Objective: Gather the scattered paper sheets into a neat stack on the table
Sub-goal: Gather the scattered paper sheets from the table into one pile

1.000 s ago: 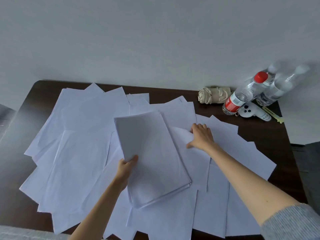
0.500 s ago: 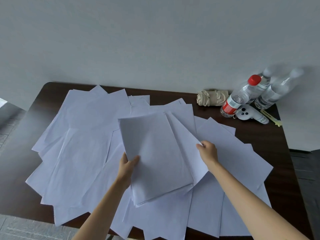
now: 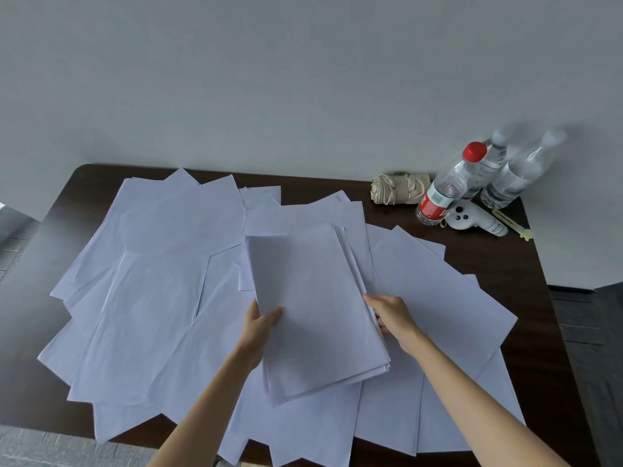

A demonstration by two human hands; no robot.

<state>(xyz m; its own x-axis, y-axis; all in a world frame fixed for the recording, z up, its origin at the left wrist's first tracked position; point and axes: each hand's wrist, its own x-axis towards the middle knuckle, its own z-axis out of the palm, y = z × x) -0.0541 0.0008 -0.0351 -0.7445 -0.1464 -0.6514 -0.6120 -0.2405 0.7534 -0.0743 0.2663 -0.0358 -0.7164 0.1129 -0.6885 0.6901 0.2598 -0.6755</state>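
Two bare hands hold a stack of white paper sheets at the centre of the frame. It lies over the loose white paper sheets that fan out across most of the dark brown wooden table. The left hand grips the stack's left edge: its thumb lies flat on the top sheet and the other fingers are tucked beneath, out of sight. The right hand grips the right edge, thumb on top and fingers curled under, where several sheet edges stick out unevenly. Whether the stack rests on the loose sheets or is raised off them cannot be told.

In the upper right of the frame, on bare tabletop, stands a clear plastic bottle with a red cap and red label. Two clear capped bottles stand behind it against the pale grey wall. A beige rolled fabric bundle lies to the left of the red-capped bottle. A white handheld controller lies just below it, beside a thin yellow strip.
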